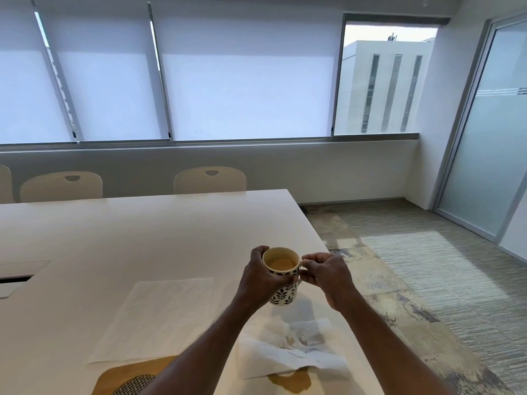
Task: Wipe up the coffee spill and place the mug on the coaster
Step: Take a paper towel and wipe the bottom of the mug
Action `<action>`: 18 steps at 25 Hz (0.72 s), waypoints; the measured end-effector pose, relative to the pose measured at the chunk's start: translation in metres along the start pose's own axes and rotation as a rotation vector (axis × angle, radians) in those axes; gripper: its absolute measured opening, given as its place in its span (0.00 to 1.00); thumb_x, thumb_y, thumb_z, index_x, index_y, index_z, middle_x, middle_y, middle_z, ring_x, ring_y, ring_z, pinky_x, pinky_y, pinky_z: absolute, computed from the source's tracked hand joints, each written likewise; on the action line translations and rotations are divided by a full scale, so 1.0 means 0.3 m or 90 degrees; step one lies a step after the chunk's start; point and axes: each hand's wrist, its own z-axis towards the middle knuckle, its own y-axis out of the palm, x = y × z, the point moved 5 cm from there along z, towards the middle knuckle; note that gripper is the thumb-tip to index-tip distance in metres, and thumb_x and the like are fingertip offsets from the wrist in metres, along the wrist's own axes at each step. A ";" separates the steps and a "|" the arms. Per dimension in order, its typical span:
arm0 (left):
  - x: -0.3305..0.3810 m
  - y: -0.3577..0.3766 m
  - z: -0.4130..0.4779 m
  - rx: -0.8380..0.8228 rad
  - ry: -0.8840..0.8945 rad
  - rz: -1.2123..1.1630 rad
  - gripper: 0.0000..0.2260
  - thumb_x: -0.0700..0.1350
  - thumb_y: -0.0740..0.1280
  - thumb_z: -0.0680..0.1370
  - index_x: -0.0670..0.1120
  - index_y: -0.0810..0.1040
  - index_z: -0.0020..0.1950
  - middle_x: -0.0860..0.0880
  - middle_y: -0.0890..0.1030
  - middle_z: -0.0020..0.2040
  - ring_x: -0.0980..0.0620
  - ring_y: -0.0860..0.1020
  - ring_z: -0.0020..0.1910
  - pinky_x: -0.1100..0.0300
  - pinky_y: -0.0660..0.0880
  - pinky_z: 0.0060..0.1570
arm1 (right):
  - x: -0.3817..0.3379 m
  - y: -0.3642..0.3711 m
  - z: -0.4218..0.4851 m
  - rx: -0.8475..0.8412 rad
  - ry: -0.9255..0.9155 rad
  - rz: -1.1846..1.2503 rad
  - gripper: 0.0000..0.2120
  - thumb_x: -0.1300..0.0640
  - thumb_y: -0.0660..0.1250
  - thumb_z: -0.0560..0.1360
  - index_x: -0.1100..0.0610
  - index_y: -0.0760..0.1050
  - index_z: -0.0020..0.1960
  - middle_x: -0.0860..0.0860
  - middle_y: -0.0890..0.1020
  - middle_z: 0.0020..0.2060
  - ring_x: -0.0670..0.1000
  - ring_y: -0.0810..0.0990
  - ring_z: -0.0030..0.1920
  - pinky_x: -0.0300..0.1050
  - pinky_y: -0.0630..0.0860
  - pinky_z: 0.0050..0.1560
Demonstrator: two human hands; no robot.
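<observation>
My left grip (263, 277) wraps the leaf-patterned mug (285, 293) of coffee; my right grip (328, 276) pinches its handle, near the stained paper towel (299, 346).

From my end I can read no words, brands or numbers anywhere; the mug (285, 293) bears only a dark leaf pattern

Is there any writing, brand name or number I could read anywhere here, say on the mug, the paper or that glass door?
None: no word, number or brand can be read in this view.
Cream mug with dark leaf print: pattern only, no lettering.
Frosted glass door: plain horizontal stripes, no lettering.
Flat white paper towel and coffee-stained paper towel: embossed texture only.
Grey building outside the window: no sign visible.
</observation>
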 end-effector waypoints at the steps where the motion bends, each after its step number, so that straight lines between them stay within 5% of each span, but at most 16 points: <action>1: -0.011 0.009 0.012 -0.001 -0.003 -0.002 0.41 0.53 0.82 0.62 0.47 0.65 0.68 0.50 0.77 0.58 0.51 0.79 0.55 0.53 0.79 0.54 | 0.008 -0.001 0.019 -0.001 -0.007 -0.013 0.05 0.67 0.68 0.76 0.66 0.81 0.50 0.64 0.85 0.43 0.61 0.86 0.43 0.56 0.83 0.49; 18: -0.134 0.128 0.139 -0.020 -0.065 -0.020 0.41 0.51 0.82 0.62 0.50 0.63 0.68 0.51 0.76 0.56 0.51 0.78 0.54 0.54 0.77 0.53 | 0.145 -0.017 0.184 0.044 -0.042 -0.075 0.04 0.66 0.68 0.76 0.63 0.82 0.48 0.60 0.86 0.39 0.54 0.87 0.39 0.53 0.84 0.45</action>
